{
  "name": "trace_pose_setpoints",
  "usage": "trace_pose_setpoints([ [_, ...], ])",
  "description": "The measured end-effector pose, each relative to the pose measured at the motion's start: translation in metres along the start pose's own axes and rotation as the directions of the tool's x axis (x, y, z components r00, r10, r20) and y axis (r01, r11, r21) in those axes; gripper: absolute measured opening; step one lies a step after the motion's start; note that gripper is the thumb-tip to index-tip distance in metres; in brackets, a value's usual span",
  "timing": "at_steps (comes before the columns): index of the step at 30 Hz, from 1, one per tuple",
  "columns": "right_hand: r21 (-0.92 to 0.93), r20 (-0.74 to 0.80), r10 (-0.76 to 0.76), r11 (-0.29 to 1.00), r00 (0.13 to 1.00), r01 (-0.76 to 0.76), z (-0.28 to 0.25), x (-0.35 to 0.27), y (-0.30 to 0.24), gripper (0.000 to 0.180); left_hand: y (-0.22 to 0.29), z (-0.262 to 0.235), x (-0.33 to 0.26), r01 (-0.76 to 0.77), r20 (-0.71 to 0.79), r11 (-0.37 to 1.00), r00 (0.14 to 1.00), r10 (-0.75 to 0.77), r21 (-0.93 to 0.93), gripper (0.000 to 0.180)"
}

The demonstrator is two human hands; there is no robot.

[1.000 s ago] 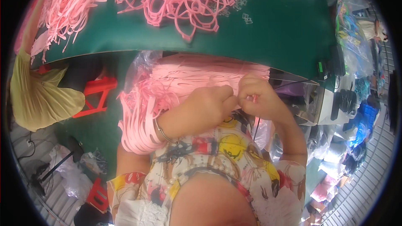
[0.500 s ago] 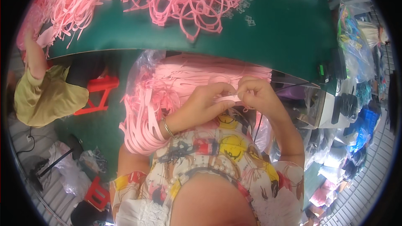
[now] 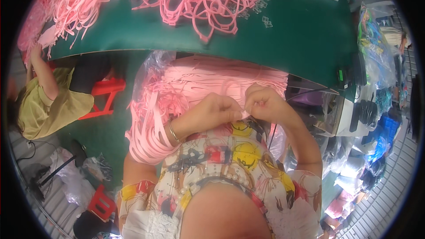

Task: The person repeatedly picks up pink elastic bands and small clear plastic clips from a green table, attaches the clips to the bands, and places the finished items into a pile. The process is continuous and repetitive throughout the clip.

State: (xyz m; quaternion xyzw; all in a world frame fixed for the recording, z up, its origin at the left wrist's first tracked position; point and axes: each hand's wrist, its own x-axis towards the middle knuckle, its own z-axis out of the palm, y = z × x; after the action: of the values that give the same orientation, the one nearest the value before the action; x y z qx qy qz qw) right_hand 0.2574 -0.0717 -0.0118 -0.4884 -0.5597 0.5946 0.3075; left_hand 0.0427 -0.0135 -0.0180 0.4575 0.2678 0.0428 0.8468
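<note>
Hands shifted slightly; left hand (image 3: 211, 111) & right hand (image 3: 264, 105) pinch flat pink strip (image 3: 244, 113).

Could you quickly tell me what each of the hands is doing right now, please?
Left hand: closed, pinching a pink strap over the lap.
Right hand: closed, fingers pinched on the same pink strap.

Both hands raised before the chest, left hand (image 3: 212, 110) and right hand (image 3: 264, 105) fingertips pinched together
</note>
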Motion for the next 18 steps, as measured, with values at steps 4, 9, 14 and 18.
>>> trace_pose_setpoints([
  [4,-0.111,0.041,-0.245,0.962,0.969,0.248,0.004,0.003,-0.009,0.003,0.014,0.001,-0.011,0.137,0.155,0.985,0.981,-0.119,-0.109,0.017],
  [9,-0.188,-0.08,-0.413,0.9,0.907,0.393,0.017,0.005,-0.015,0.006,-0.02,0.006,-0.007,0.06,0.271,0.815,0.955,0.121,-0.576,0.019],
  [14,-0.369,-0.106,-0.531,0.806,0.84,0.463,0.022,0.007,-0.02,0.007,-0.031,0.01,-0.005,0.067,0.324,0.715,0.918,0.229,-0.696,0.019],
  [18,-0.468,-0.148,-0.534,0.779,0.833,0.417,0.018,0.005,-0.016,0.007,-0.025,0.013,-0.006,0.068,0.202,0.722,0.974,0.101,-0.689,0.02],
])
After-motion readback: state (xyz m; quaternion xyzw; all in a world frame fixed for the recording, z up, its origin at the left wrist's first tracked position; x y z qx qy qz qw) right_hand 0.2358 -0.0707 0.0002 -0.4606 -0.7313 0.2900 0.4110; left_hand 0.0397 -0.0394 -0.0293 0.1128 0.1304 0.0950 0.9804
